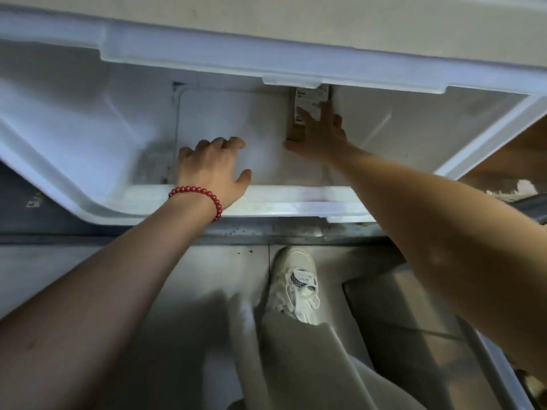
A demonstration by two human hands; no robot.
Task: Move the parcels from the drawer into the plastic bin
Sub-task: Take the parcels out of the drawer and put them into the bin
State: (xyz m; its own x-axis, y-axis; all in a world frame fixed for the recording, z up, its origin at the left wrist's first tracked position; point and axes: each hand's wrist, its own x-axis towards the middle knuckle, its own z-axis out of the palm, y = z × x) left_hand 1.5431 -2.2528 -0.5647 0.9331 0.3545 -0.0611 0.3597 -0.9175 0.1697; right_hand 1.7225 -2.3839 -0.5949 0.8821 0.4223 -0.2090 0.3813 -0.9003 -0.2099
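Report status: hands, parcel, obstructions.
Left hand empty, resting in drawer. Right hand on brown parcel, grip unclear. Parcel partly under overhanging ledge.

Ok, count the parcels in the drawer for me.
2. A brown cardboard parcel sits at the back, gripped by the right hand; a flat white parcel lies under the left hand. Others may hide beneath the overhang.

A red bead bracelet (204, 196) shows left of centre. Below it lies a grey tiled floor (88, 261), crossed by a darker, speckled strip (266, 232), possibly a metal threshold. A white lace-up sneaker (296, 285) stands on the tiles, toe pointing up the frame, with a pale grey trouser leg (296, 365) over its heel. A beige surface (266, 13) runs along the top, and a brown wooden edge (518, 152) sits at right.
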